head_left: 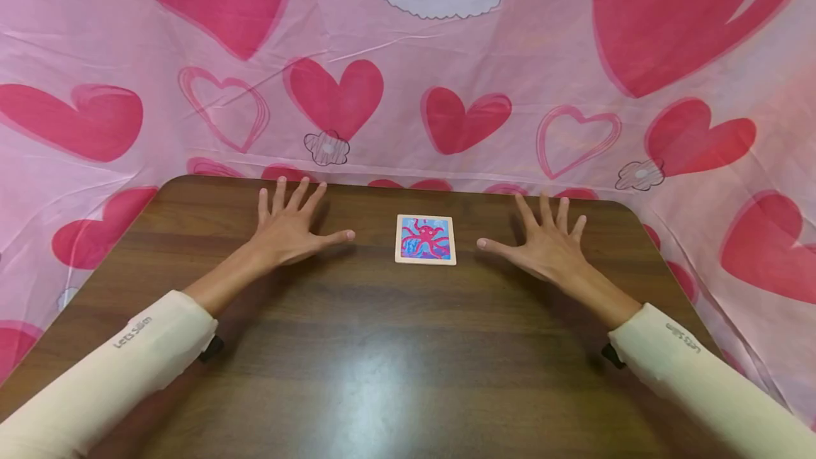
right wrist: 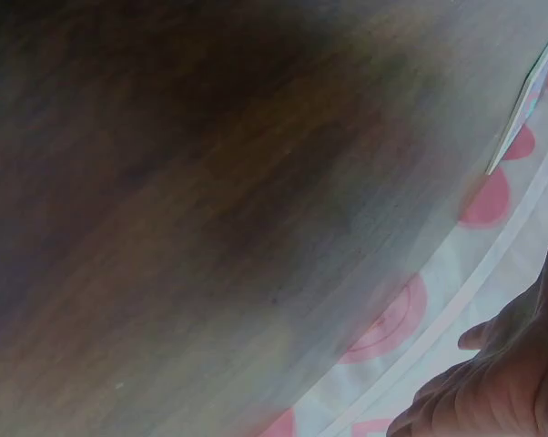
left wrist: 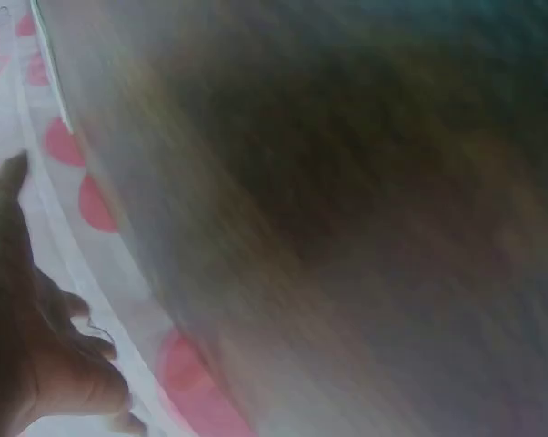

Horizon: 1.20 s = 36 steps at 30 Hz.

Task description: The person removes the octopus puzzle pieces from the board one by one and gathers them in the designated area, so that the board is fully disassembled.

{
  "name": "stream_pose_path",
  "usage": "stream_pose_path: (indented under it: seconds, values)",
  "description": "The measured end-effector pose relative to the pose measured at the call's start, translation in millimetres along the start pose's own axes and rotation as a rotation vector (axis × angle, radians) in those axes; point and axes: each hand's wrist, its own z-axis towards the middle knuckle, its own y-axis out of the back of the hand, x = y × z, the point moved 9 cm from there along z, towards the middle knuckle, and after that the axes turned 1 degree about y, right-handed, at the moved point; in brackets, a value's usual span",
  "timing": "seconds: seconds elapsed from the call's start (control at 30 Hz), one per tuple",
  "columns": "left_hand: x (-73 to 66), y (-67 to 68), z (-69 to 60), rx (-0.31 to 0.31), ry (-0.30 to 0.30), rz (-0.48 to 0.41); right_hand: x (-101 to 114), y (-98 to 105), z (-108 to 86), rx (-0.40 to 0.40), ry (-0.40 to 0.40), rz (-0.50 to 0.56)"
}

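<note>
- Spreads the left hand [head_left: 288, 231] wide, with 5 straight digits, left of the square card [head_left: 425, 240].
- Spreads the right hand [head_left: 547, 246] just as wide, on the card's other side.
- Has the card, printed with 1 octopus [head_left: 425, 235], flat on the brown table [head_left: 408, 324] between 2 thumbs [head_left: 334, 238], apart from both.
- Wears pale sleeves [head_left: 95, 377] with lettering.
- Faces a pink cloth [head_left: 408, 55] with hearts beyond the table's far edge.

Pink heart-print cloth [head_left: 408, 48], brown table [head_left: 408, 324], pale glare [head_left: 370, 388]
</note>
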Motion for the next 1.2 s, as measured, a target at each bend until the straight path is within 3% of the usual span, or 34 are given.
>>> stream_pose_path:
  seconds: [0.3,0.53,0.83,1.2]
  values:
    - [-10.6,-9.7,-1.4,0.074,-0.057,-0.049,6,0,4.0,0.005,0.014,0.027]
    - [-26.7,-10.5,-5.0,0.082,-0.138,-0.06,11,1,8.0,0.002,0.039,0.038]
    - [-35.7,-19.4,-0.8,0.096,-0.121,-0.088,16,0,11.7,0.028,0.038,0.061]
    - [-48.1,-31.8,16.8,0.143,-0.102,-0.14,25,-4,15.6,0.071,0.068,0.071]
